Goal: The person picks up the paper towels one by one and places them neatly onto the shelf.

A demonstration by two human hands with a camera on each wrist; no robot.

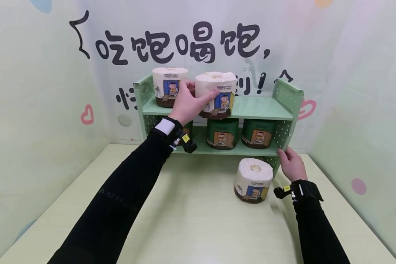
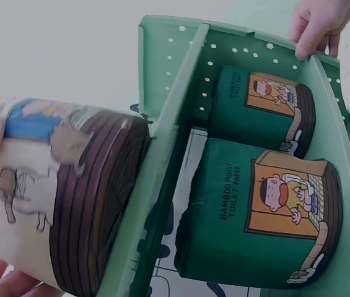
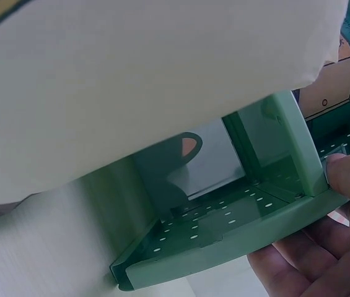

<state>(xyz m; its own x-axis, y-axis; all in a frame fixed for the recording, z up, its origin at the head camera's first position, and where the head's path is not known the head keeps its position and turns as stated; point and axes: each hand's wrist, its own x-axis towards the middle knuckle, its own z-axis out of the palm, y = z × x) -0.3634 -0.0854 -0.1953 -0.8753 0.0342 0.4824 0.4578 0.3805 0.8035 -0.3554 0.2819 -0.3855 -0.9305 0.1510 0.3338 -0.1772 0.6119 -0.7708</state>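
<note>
My left hand holds a cream-wrapped toilet paper roll between thumb and fingers, upright at the front of the upper shelf. The roll's brown base overlaps the front edge of the green rack; in the left wrist view, its bottom is right at that edge. Beside it on the left, a matching cream roll stands on the upper shelf. Low on the rack's right side, my right hand pinches the side panel, thumb at the front, fingers behind.
Green-wrapped toilet paper rolls stand on the lower shelf, one partly hidden behind my left wrist. Another cream roll stands on the pale table, in front of the rack's right leg. A printed backdrop rises behind and along both sides.
</note>
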